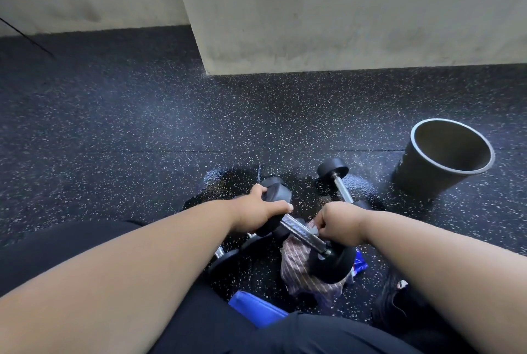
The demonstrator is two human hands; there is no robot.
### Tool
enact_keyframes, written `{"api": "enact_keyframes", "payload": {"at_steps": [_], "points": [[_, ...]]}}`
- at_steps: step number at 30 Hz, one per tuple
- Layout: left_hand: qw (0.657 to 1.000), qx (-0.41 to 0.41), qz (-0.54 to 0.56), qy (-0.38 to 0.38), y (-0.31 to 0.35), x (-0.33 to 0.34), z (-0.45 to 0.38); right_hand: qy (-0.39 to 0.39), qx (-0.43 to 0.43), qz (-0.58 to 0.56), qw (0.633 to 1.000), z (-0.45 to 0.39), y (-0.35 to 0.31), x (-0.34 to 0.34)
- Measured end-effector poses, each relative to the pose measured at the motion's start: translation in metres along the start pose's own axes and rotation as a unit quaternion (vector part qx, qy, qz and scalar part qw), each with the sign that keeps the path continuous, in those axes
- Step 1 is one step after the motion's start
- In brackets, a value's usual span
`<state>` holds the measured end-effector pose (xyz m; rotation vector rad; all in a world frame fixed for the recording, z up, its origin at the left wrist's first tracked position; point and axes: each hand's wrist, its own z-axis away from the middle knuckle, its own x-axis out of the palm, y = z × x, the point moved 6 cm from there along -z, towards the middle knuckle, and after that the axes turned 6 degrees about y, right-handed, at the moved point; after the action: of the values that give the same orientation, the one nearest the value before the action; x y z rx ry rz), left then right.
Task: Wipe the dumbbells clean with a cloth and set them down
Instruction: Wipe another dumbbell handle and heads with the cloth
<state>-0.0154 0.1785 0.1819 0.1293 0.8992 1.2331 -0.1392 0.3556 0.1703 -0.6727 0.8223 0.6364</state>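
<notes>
**Wiping under way on the held dumbbell**

Left hand grips one black head of the held dumbbell; the right hand pinches the striped cloth against its knurled steel bar. Just beyond the right hand a second dumbbell lies on the wet floor, more below the left. I'd judge the job mid-way, with setting down still ahead.

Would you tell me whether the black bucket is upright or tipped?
Upright: the black bucket stands on its base, open mouth up, nothing visible inside.
</notes>
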Motion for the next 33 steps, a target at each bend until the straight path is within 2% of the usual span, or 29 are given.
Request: {"api": "enact_keyframes", "payload": {"at_steps": [3, 5, 7, 9, 10, 12, 15, 19, 22, 25, 29, 33], "points": [[1.0, 0.003, -0.006, -0.003, 0.001, 0.001, 0.001, -0.017, 0.002, 0.03, 0.999, 0.002, 0.002, 0.0], [1.0, 0.006, 0.0, -0.003, 0.003, 0.002, 0.002, 0.015, 0.003, 0.022, 1.0, 0.004, -0.001, -0.002], [1.0, 0.004, 0.007, -0.001, 0.002, 0.002, 0.0, 0.112, -0.003, -0.03, 0.993, 0.004, -0.008, -0.011], [1.0, -0.002, 0.007, 0.005, 0.001, 0.001, -0.003, 0.22, -0.021, -0.089, 0.971, 0.007, -0.02, -0.022], [1.0, -0.007, 0.01, 0.01, 0.0, 0.0, -0.005, 0.246, -0.035, -0.099, 0.964, 0.008, -0.028, -0.023], [1.0, -0.018, 0.018, 0.017, -0.002, 0.0, -0.009, 0.238, -0.067, -0.061, 0.967, 0.009, -0.044, -0.016], [0.998, -0.037, 0.042, 0.013, -0.004, 0.0, -0.011, 0.184, -0.089, 0.076, 0.976, 0.009, -0.05, 0.005], [0.996, -0.058, 0.064, -0.003, -0.01, -0.001, -0.012, 0.125, -0.15, 0.233, 0.952, 0.012, -0.048, 0.011], [0.995, -0.067, 0.08, -0.001, -0.013, -0.002, -0.012, 0.08, -0.127, 0.26, 0.954, 0.016, -0.042, 0.007], [0.994, -0.069, 0.082, -0.001, -0.013, -0.002, -0.013, 0.039, -0.099, 0.236, 0.966, 0.017, -0.035, 0.002], [0.994, -0.067, 0.085, 0.004, -0.012, -0.003, -0.016, 0.113, -0.027, 0.141, 0.983, 0.006, -0.019, -0.01], [0.995, -0.047, 0.085, 0.01, -0.003, -0.001, -0.019, 0.246, -0.064, 0.068, 0.965, 0.007, -0.027, -0.02]]}}
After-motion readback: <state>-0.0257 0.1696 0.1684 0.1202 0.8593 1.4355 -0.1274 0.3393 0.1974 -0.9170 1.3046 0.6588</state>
